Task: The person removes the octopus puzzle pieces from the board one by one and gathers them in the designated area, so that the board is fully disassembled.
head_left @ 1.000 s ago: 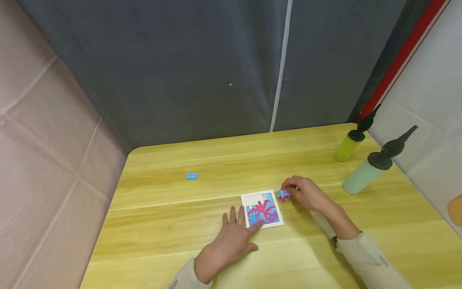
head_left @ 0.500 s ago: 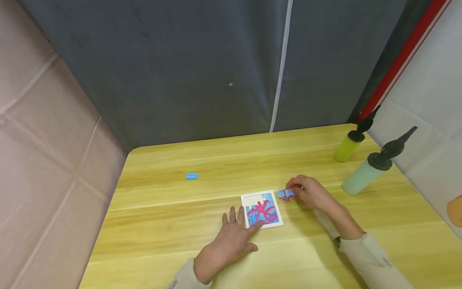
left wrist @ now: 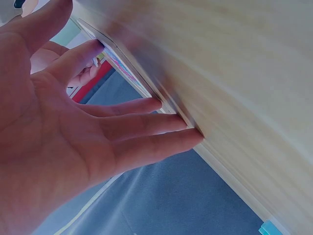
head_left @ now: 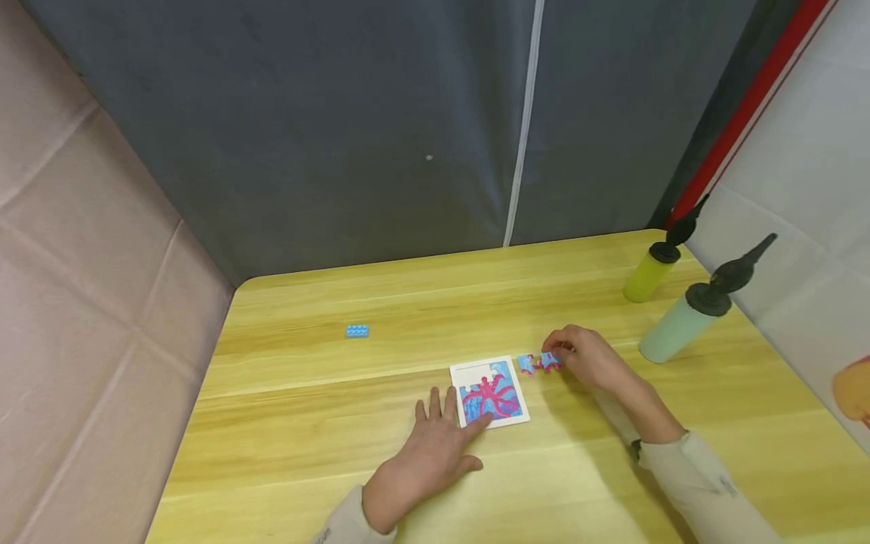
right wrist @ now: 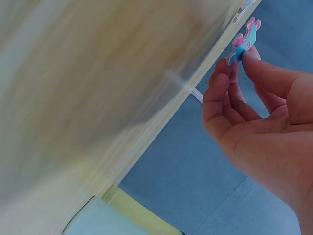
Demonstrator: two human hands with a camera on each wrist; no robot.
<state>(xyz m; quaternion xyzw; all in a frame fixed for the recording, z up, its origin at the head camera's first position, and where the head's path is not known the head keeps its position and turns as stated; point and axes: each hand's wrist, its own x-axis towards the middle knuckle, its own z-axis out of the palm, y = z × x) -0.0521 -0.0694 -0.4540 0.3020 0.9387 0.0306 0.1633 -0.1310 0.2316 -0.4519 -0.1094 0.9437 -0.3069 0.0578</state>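
Head view: a small pink-and-blue puzzle piece [head_left: 551,363] is pinched between the thumb and fingertips of the right hand [head_left: 590,358], just off the table surface at about 2 o'clock from the puzzle board [head_left: 488,394]. The right wrist view confirms the grip — the piece [right wrist: 243,42] sits between the thumb and the curled fingers [right wrist: 218,93] of that hand [right wrist: 259,122]. A second loose piece [head_left: 526,364] lies on the table touching or just beside the held one, between it and the board's upper right corner.

The board is a white-framed square with a pink octopus on blue; its upper left part shows bare white. The left hand [head_left: 427,446] lies flat at the board's 7 o'clock, fingers straight and spread, with the thumb tip on the board's lower left edge. In the left wrist view the same hand [left wrist: 63,127] is open, its straight fingers [left wrist: 146,147] pressing the tabletop beside the board's edge [left wrist: 122,63].

Farther out on the yellow wooden table [head_left: 340,423] — a small blue brick [head_left: 356,330] at 10 o'clock, well apart from the board. At 2 o'clock near the right edge stand a pale green bottle [head_left: 676,326] and a yellow bottle [head_left: 646,273], both with black nozzles.
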